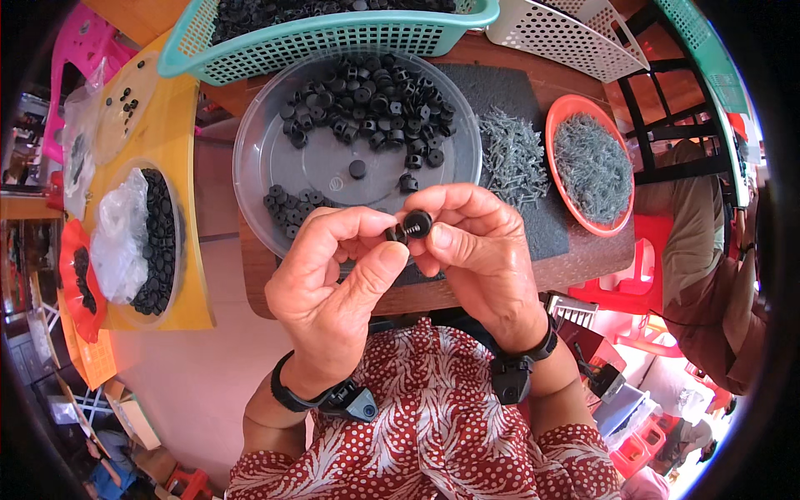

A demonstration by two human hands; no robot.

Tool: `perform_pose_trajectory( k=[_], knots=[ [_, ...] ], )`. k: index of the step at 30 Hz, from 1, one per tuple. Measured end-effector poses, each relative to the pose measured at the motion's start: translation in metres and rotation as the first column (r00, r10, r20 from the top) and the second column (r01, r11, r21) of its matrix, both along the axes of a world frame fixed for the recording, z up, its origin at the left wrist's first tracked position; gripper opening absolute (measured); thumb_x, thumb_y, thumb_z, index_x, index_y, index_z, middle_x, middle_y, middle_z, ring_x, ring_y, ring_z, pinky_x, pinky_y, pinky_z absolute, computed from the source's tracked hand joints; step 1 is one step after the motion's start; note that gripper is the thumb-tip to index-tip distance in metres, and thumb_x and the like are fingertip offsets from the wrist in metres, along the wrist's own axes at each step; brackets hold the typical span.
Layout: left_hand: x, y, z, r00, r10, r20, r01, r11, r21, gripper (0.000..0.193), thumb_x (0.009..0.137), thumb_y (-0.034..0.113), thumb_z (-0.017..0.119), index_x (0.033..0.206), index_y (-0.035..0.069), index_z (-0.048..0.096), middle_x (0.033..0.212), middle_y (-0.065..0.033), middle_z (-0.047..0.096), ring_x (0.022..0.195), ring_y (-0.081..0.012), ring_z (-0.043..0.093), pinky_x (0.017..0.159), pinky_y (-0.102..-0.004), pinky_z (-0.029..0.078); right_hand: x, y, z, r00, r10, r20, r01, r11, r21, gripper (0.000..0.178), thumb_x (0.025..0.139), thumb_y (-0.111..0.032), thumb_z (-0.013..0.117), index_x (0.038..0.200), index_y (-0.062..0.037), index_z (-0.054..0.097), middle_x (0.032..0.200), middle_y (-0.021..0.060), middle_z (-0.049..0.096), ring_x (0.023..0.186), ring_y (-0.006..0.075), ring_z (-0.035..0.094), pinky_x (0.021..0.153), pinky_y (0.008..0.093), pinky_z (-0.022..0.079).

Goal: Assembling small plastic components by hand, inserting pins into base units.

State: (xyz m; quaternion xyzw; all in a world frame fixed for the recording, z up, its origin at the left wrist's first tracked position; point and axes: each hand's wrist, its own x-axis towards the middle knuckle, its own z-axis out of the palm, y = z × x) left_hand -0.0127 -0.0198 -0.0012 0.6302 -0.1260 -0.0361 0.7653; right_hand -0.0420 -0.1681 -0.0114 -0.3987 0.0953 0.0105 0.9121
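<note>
In front of me both hands meet over the near edge of the tub. My right hand (483,250) pinches a round black plastic cap (417,222) between thumb and fingers; a small coiled metal spring shows in its middle. My left hand (337,271) is closed in a pinch on a small black plastic piece (396,234) right beside the cap, mostly hidden by the fingers. Beyond the hands stands a clear round tub (250,171) with many black plastic parts (367,100) at its far side and a smaller group of black pieces (292,208) at its near left.
A dark mat (554,237) bears a pile of small grey springs (510,158); more fill an orange plate (560,204). A green basket (333,52) of black parts and a white basket (567,42) stand behind. A yellow table (196,283) is at left, a seated person (700,275) at right.
</note>
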Motion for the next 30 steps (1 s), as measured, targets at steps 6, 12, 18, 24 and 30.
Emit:
perform_pose_trajectory(
  k=[6,12,18,24,30],
  knots=[
    [-0.0014,-0.0007,-0.0034,0.996,0.051,0.067,-0.055,0.997,0.057,0.019,0.078,0.000,0.071,0.094,-0.004,0.062,0.087,-0.0059,0.059,0.072,-0.0084,0.054,0.065,-0.0201,0.044,-0.0013,0.0014,0.0001,1.000,-0.019,0.007,0.019,0.999,-0.029,0.025,0.081,0.004,0.063,0.106,0.0020,0.062,0.094,0.0095,0.066,0.076,0.0112,0.059,0.063,0.0223,0.048],
    [-0.0021,-0.0001,-0.0040,0.997,0.044,0.065,-0.051,0.994,0.097,0.018,0.078,0.001,0.071,0.092,-0.003,0.062,0.084,-0.0050,0.059,0.069,-0.0078,0.053,0.061,-0.0201,0.043,-0.0021,0.0022,-0.0035,0.999,-0.024,0.041,0.027,0.998,-0.058,0.026,0.080,0.005,0.063,0.105,0.0016,0.063,0.096,0.0097,0.066,0.078,0.0109,0.060,0.064,0.0222,0.049],
    [-0.0016,0.0000,-0.0044,0.993,0.061,0.103,-0.075,0.988,0.133,0.018,0.078,0.002,0.071,0.092,-0.003,0.062,0.083,-0.0059,0.059,0.067,-0.0081,0.053,0.060,-0.0201,0.043,-0.0025,0.0026,-0.0042,0.999,-0.023,0.046,0.028,0.994,-0.106,0.026,0.080,0.006,0.063,0.106,0.0016,0.063,0.096,0.0094,0.066,0.078,0.0106,0.060,0.065,0.0221,0.049],
    [-0.0018,0.0005,-0.0035,0.987,0.066,0.149,-0.087,0.986,0.139,0.018,0.077,0.001,0.071,0.092,-0.003,0.062,0.083,-0.0066,0.059,0.067,-0.0086,0.054,0.060,-0.0203,0.044,-0.0034,0.0035,-0.0011,1.000,-0.022,0.019,0.024,0.991,-0.132,0.026,0.080,0.006,0.063,0.106,0.0017,0.063,0.097,0.0103,0.066,0.080,0.0117,0.061,0.066,0.0227,0.049],
    [-0.0025,-0.0003,-0.0024,0.984,0.069,0.162,-0.095,0.982,0.161,0.018,0.077,0.002,0.071,0.091,-0.003,0.062,0.084,-0.0065,0.059,0.066,-0.0086,0.054,0.059,-0.0203,0.044,-0.0039,0.0041,-0.0021,0.999,-0.028,0.030,0.032,0.991,-0.129,0.026,0.080,0.006,0.063,0.106,0.0019,0.063,0.097,0.0103,0.067,0.081,0.0119,0.061,0.066,0.0224,0.050]
  ],
)
